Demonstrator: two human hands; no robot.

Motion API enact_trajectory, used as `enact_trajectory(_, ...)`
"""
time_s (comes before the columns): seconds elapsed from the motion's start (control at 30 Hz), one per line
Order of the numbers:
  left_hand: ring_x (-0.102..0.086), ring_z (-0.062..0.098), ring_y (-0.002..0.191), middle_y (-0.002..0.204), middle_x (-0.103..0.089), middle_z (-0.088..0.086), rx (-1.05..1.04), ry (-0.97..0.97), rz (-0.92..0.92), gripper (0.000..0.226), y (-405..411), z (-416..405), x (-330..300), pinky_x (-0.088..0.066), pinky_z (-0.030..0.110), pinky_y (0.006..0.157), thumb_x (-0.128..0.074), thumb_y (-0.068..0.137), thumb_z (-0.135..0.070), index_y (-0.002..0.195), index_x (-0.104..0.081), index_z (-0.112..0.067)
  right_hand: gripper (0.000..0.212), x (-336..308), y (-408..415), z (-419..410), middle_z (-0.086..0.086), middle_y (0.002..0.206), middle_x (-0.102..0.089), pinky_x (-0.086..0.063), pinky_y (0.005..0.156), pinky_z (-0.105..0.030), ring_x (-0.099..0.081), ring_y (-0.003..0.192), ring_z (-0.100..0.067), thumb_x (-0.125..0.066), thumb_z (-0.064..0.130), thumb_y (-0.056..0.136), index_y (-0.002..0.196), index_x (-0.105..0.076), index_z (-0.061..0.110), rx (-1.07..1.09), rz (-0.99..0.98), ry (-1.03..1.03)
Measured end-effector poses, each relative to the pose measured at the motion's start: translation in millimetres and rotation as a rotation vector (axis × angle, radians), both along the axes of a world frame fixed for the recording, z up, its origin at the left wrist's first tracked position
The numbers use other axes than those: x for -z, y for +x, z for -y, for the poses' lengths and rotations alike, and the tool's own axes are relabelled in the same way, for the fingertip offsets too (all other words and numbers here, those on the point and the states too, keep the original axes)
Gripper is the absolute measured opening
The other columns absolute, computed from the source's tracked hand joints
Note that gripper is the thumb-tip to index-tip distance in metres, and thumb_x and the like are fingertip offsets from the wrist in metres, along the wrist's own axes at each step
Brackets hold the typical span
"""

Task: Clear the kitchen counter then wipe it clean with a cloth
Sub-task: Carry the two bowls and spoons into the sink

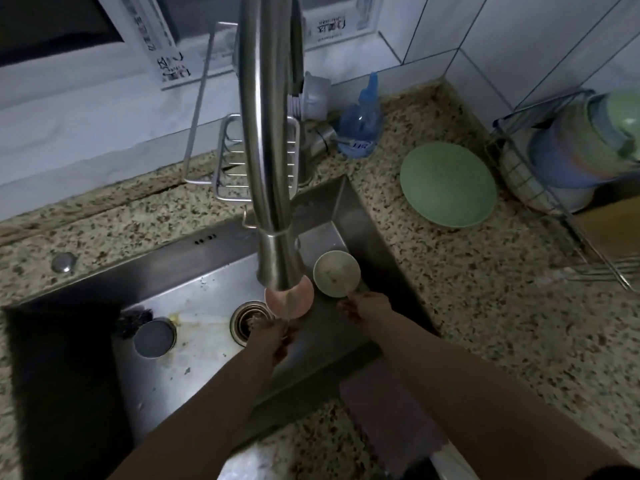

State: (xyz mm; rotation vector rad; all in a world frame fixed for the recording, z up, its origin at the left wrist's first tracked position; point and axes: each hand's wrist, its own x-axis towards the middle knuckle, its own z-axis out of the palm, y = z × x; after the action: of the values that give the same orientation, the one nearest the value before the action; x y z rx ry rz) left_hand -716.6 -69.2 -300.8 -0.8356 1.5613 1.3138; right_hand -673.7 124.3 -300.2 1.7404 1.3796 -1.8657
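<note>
While over steel sink (194,348) | left hand (273,332) pinches pink disc (291,301) | right hand (365,304) grips round bowl (336,273)

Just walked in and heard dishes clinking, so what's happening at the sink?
A person is leaning over the stainless steel sink, holding a dish in each hand. The left hand grips a small round pink dish right under the tall steel faucet; the right hand holds a small pale round bowl by its edge over the basin. A round green plate sits on the speckled granite counter, not yet cleared. No wiping has begun.
</note>
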Motion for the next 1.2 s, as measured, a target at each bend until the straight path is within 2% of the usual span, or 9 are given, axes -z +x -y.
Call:
enact_trajectory(0.37, -0.058, 0.013, 0.069, 0.087, -0.065, 0.008, -0.300, 0.015, 0.141, 0.016, -2.6, -9.8, 48.9, -0.039, 0.017, 0.041, -0.043, 0.102, -0.009, 0.112, -0.056, -0.007, 0.027, 51.0, -5.1, -6.2, -0.010, 0.070, -0.056, -0.038, 0.053, -0.023, -0.050, 0.061, -0.015, -0.045, 0.007, 0.102, 0.077, -0.055, 0.005, 0.137, 0.104, -0.204)
enact_trajectory(0.5, -0.066, 0.028, 0.095, 0.090, -0.060, 0.016, -0.415, 0.104, 0.162, 0.029, -0.8, -13.7, 54.6, -0.054, 0.028, 0.073, -0.040, 0.103, -0.005, 0.129, -0.050, 0.001, 0.024, 48.9, -3.4, -5.4, -0.017, 0.083, -0.059, -0.051, 0.063, -0.025, -0.059, 0.073, -0.021, -0.045, -0.001, 0.101, 0.119, -0.054, -0.013, 0.175, 0.100, -0.245)
enact_trajectory(0.57, -0.054, 0.036, 0.127, 0.108, -0.061, 0.021, -0.389, 0.120, 0.138, 0.037, -1.3, -17.2, 53.8, -0.049, 0.037, 0.097, -0.037, 0.104, -0.003, 0.140, -0.043, 0.005, 0.034, 47.3, -2.9, -10.0, -0.025, 0.105, -0.061, -0.053, 0.095, -0.032, -0.063, 0.094, -0.030, -0.046, -0.005, 0.099, 0.132, -0.047, -0.013, 0.196, 0.065, -0.230)
enact_trajectory(0.63, -0.048, 0.036, 0.134, 0.113, -0.059, 0.017, -0.349, 0.118, 0.118, 0.041, -0.9, -20.5, 47.5, -0.045, 0.039, 0.102, -0.036, 0.104, -0.005, 0.145, -0.039, 0.000, 0.034, 41.0, -2.0, -13.4, -0.023, 0.099, -0.056, -0.038, 0.114, -0.038, -0.057, 0.079, -0.024, -0.045, -0.005, 0.098, 0.131, -0.049, -0.010, 0.179, 0.072, -0.236)
enact_trajectory(0.73, -0.051, 0.034, 0.129, 0.107, -0.055, 0.010, -0.309, 0.134, 0.090, 0.043, -4.3, -23.2, 33.6, -0.044, 0.039, 0.097, -0.033, 0.105, -0.006, 0.148, -0.037, -0.009, 0.009, 28.0, -2.8, -17.9, -0.016, 0.080, -0.049, -0.051, 0.098, -0.033, -0.046, 0.063, -0.018, -0.049, -0.002, 0.096, 0.099, -0.058, -0.002, 0.158, 0.062, -0.226)
enact_trajectory(0.83, -0.047, 0.034, 0.134, 0.126, -0.049, 0.011, -0.285, 0.145, 0.036, 0.045, -11.4, -24.0, 17.2, -0.042, 0.040, 0.099, -0.030, 0.105, -0.002, 0.148, -0.036, -0.009, 0.008, 3.9, -6.9, -21.3, -0.030, 0.101, -0.061, -0.054, 0.084, -0.034, -0.064, 0.087, -0.033, -0.053, -0.002, 0.094, 0.093, -0.061, -0.004, 0.114, 0.005, -0.175)
enact_trajectory(0.93, -0.061, 0.032, 0.115, 0.108, -0.061, 0.012, -0.274, 0.121, 0.004, 0.034, -18.3, -30.7, -8.6, -0.052, 0.035, 0.091, -0.038, 0.104, -0.004, 0.137, -0.047, 0.000, 0.029, -20.2, -7.8, -24.1, -0.032, 0.104, -0.064, -0.039, 0.112, -0.049, -0.066, 0.099, -0.043, -0.051, 0.003, 0.097, 0.123, -0.057, -0.007, 0.062, -0.062, -0.174)
enact_trajectory(1.07, -0.062, 0.011, 0.041, 0.046, -0.065, 0.004, -0.297, 0.135, -0.021, 0.014, -22.9, -53.2, -41.5, -0.049, 0.018, 0.041, -0.054, 0.098, -0.003, 0.084, -0.054, 0.000, 0.020, -63.2, -4.9, -32.6, -0.015, 0.058, -0.061, -0.056, 0.082, -0.036, -0.054, 0.046, -0.012, -0.048, 0.003, 0.093, 0.077, -0.053, 0.013, -0.032, -0.137, -0.187)
enact_trajectory(1.2, -0.046, 0.007, 0.046, 0.056, -0.057, -0.001, -0.080, 0.133, -0.071, 0.022, -27.4, -85.7, -63.4, -0.034, 0.021, 0.049, -0.060, 0.094, -0.012, 0.072, -0.062, -0.011, 0.021, -92.8, -1.7, -58.4, -0.023, 0.119, -0.064, -0.054, 0.094, -0.036, -0.065, 0.097, -0.024, -0.047, 0.009, 0.101, 0.119, -0.056, 0.001, 0.149, -0.294, -0.133)
